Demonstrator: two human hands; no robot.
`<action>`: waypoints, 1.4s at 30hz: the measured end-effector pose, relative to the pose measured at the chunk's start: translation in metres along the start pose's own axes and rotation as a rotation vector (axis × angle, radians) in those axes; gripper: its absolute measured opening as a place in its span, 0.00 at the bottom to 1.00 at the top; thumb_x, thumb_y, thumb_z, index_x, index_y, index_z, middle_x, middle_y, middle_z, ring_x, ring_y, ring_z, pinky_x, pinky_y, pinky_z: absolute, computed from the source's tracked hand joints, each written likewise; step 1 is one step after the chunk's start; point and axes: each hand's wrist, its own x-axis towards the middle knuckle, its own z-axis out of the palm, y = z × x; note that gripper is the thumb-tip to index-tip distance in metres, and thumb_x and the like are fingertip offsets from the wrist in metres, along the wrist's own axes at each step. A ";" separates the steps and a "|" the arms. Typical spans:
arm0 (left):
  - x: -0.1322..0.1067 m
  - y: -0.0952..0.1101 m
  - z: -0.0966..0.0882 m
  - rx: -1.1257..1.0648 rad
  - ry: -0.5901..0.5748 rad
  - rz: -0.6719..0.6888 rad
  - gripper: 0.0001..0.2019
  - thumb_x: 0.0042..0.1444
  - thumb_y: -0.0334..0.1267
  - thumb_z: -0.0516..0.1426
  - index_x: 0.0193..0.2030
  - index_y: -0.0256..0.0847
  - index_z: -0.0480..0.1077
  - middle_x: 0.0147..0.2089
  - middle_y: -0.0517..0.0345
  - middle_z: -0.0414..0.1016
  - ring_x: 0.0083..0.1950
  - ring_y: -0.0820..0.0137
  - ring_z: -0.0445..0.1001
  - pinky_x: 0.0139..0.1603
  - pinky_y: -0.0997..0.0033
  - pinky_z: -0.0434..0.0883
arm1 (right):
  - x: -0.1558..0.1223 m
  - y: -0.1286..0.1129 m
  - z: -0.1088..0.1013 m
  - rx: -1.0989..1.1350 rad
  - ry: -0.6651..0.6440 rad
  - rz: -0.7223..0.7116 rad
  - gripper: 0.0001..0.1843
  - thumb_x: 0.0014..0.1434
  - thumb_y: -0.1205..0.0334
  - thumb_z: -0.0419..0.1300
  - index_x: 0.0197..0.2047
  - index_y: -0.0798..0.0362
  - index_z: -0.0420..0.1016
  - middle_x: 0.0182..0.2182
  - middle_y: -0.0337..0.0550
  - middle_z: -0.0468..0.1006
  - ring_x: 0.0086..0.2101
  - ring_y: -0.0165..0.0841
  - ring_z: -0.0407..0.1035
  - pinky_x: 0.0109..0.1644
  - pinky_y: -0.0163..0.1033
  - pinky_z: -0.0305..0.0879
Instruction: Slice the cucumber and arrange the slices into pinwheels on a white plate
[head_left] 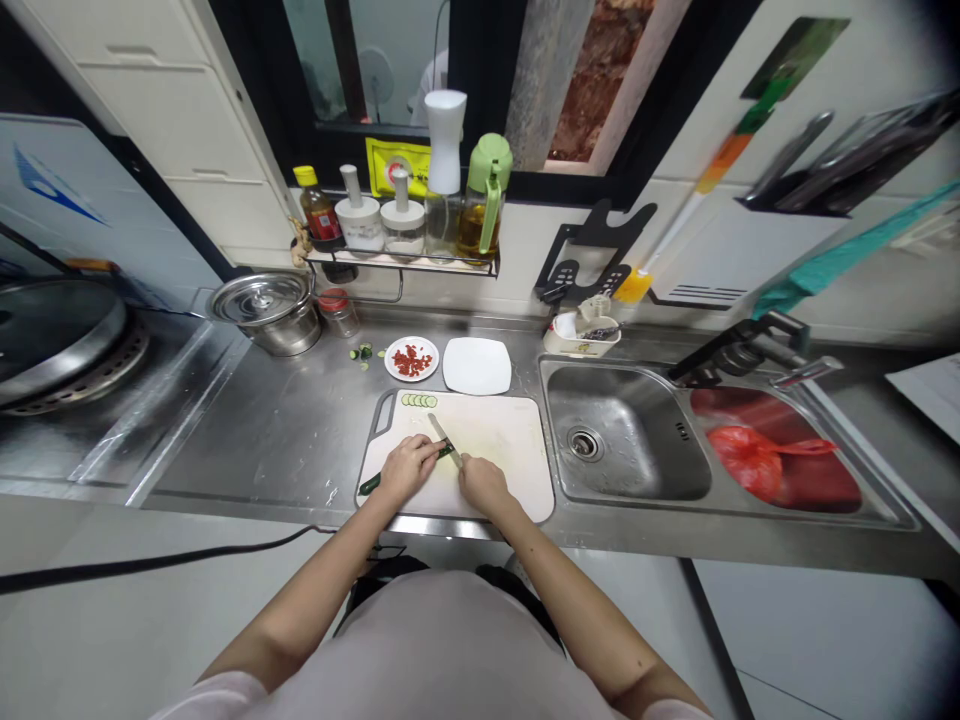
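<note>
A dark green cucumber (370,485) lies slantwise on the white cutting board (517,440), partly covered by my left hand (409,468), whose fingers close over it near its cut end. In my right hand (482,484) is a knife (441,430), its blade pointing away to the upper left and touching or nearly touching the cucumber's end. My fingers hide the knife's handle. At the board's far edge several round cucumber slices (419,400) lie overlapping in a row.
Behind the board stand a plate of chopped red pieces (412,358) and a white square plate (477,365). Green scraps (364,352) lie left of them. To the right is a steel sink (626,430) with a red bag (746,462); a lidded pot (266,310) stands at the back left.
</note>
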 end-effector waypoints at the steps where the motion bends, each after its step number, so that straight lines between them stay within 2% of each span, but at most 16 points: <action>1: 0.000 0.000 0.000 0.001 -0.001 0.001 0.16 0.63 0.37 0.52 0.55 0.52 0.74 0.44 0.56 0.73 0.45 0.70 0.69 0.48 0.71 0.69 | 0.002 0.000 0.001 0.001 0.006 -0.006 0.17 0.64 0.70 0.44 0.51 0.58 0.69 0.42 0.55 0.79 0.44 0.40 0.74 0.42 0.39 0.63; 10: 0.000 -0.003 0.003 0.011 0.002 0.010 0.15 0.64 0.38 0.52 0.53 0.51 0.74 0.44 0.56 0.73 0.45 0.70 0.70 0.48 0.71 0.68 | 0.010 -0.003 0.007 0.021 0.040 -0.009 0.17 0.64 0.70 0.45 0.52 0.57 0.68 0.42 0.54 0.79 0.44 0.37 0.74 0.43 0.37 0.63; 18: -0.001 0.001 0.000 0.003 0.002 0.002 0.16 0.64 0.38 0.51 0.54 0.52 0.74 0.44 0.56 0.73 0.46 0.70 0.70 0.46 0.71 0.69 | -0.006 0.005 0.013 -0.003 0.011 0.020 0.16 0.64 0.70 0.44 0.50 0.57 0.69 0.41 0.55 0.79 0.44 0.40 0.74 0.43 0.40 0.63; 25: 0.000 -0.002 0.004 0.005 0.007 -0.012 0.16 0.63 0.37 0.52 0.55 0.52 0.73 0.44 0.56 0.73 0.45 0.70 0.69 0.46 0.71 0.69 | -0.016 0.010 0.014 -0.018 -0.061 0.052 0.17 0.64 0.69 0.44 0.51 0.57 0.68 0.41 0.56 0.79 0.44 0.41 0.74 0.42 0.40 0.63; 36: 0.000 -0.002 0.003 -0.004 0.007 -0.003 0.16 0.64 0.38 0.52 0.55 0.53 0.73 0.44 0.57 0.73 0.45 0.70 0.69 0.46 0.72 0.68 | 0.009 -0.004 0.007 -0.004 0.026 0.005 0.18 0.63 0.70 0.44 0.52 0.57 0.68 0.41 0.55 0.79 0.44 0.39 0.74 0.42 0.39 0.64; 42: -0.001 -0.001 0.003 -0.003 0.008 -0.005 0.16 0.64 0.38 0.52 0.55 0.52 0.73 0.44 0.56 0.73 0.45 0.70 0.69 0.46 0.72 0.68 | 0.010 -0.007 0.004 0.017 0.038 0.010 0.19 0.64 0.70 0.43 0.54 0.58 0.67 0.42 0.56 0.79 0.44 0.40 0.74 0.43 0.39 0.64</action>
